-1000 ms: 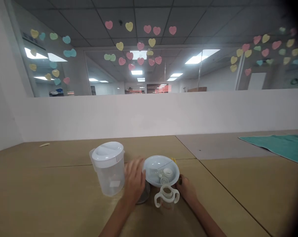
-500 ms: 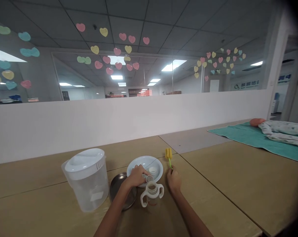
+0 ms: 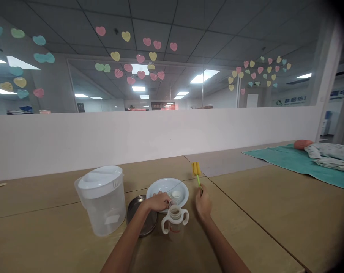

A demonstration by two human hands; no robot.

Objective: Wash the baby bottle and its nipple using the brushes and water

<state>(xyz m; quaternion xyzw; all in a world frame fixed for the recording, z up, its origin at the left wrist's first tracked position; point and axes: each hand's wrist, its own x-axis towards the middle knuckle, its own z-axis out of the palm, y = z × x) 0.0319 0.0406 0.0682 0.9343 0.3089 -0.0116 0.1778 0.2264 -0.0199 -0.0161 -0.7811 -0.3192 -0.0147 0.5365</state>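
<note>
Your right hand has the brush by its green stem, fist closed, yellow sponge end up. Your left hand is over the near side of the bowl, fingers curled down; can't tell if they're pinching anything or just touching. The white ring sits in the bowl just right of those fingers.

Watch the bottle imo. It's upright with no cap on, right in front of the bowl, handles sticking out both sides. Pull your left hand back low and you could clip a handle and tip it. Your left forearm also crosses over the pan, so a dropped elbow could shove that. And leaning hard on the bowl's rim might tilt it and slide the small stuff out.
</note>
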